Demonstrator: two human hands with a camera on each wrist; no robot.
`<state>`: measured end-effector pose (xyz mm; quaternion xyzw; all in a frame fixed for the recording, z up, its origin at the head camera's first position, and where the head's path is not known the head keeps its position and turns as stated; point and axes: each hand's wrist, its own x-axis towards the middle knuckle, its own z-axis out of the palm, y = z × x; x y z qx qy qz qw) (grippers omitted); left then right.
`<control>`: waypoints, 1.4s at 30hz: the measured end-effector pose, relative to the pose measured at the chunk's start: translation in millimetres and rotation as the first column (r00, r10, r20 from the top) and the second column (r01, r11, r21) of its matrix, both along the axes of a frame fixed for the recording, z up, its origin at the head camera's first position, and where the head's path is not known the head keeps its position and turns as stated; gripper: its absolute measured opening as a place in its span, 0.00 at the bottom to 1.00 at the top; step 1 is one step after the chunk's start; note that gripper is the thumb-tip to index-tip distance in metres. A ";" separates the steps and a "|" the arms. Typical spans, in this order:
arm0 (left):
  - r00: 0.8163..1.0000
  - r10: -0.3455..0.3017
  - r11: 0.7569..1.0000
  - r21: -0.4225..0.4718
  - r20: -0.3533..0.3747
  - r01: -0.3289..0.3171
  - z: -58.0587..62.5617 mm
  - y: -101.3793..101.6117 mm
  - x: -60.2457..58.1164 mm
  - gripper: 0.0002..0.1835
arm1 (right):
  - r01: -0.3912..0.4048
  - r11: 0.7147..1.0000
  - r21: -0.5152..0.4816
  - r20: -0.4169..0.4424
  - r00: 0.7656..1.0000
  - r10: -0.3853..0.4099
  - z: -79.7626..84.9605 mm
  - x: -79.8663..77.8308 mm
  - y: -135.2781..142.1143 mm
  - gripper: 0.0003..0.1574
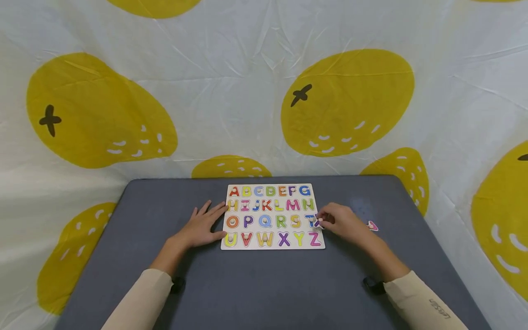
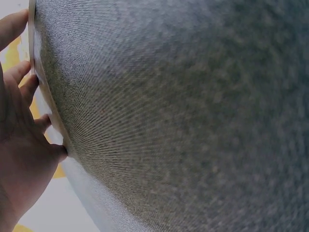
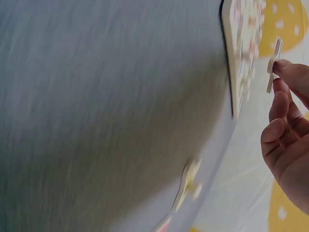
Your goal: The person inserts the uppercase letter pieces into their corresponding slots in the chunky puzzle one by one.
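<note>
A pale alphabet puzzle board (image 1: pixel 255 222) with colourful letters and small knobs lies flat on the dark table. My left hand (image 1: pixel 202 228) rests at its left edge, fingers spread, fingertips and thumb on the rim; the left wrist view shows that hand (image 2: pixel 21 130) along the board's thin edge. Over the board's right edge, near the T, my right hand (image 1: pixel 339 221) pinches a small purple letter piece (image 1: pixel 317 222) between thumb and finger. The right wrist view shows this piece (image 3: pixel 272 72) edge-on, raised off the board; which letter it is, I cannot tell.
A pink letter piece (image 1: pixel 373 225) lies on the table (image 1: pixel 264 284) beside my right forearm. In the right wrist view, a yellowish piece with a knob (image 3: pixel 186 186) lies near the table edge. A white cloth with yellow fruit shapes (image 1: pixel 231 105) hangs behind the table.
</note>
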<state>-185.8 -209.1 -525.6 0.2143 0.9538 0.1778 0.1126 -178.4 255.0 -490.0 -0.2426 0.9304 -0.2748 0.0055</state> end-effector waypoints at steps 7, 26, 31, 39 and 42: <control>1.000 0.004 1.000 0.003 -0.001 -0.004 0.4 -0.5 1.2 0.47 | -0.097 0.995 -0.024 0.038 0.994 0.098 -3.4 4.1 -38.6 0.06; 1.000 0.004 1.000 -0.015 -0.002 -0.004 -0.2 -1.8 -0.2 0.47 | -0.274 0.960 0.060 0.031 0.962 0.273 -13.5 11.0 -97.2 0.05; 1.000 0.006 1.000 -0.018 -0.002 -0.006 -1.2 -1.6 -1.5 0.47 | -0.258 0.962 0.088 0.033 0.966 0.256 -12.3 11.3 -100.1 0.04; 1.000 0.006 1.000 -0.011 -0.003 -0.006 -0.7 -1.4 -0.3 0.47 | -0.257 0.962 0.088 0.048 0.966 0.254 -13.6 11.8 -99.7 0.04; 1.000 0.009 1.000 -0.008 0.001 -0.009 -0.2 -0.6 0.1 0.46 | -0.254 0.964 0.081 0.054 0.967 0.251 -13.3 12.0 -97.2 0.05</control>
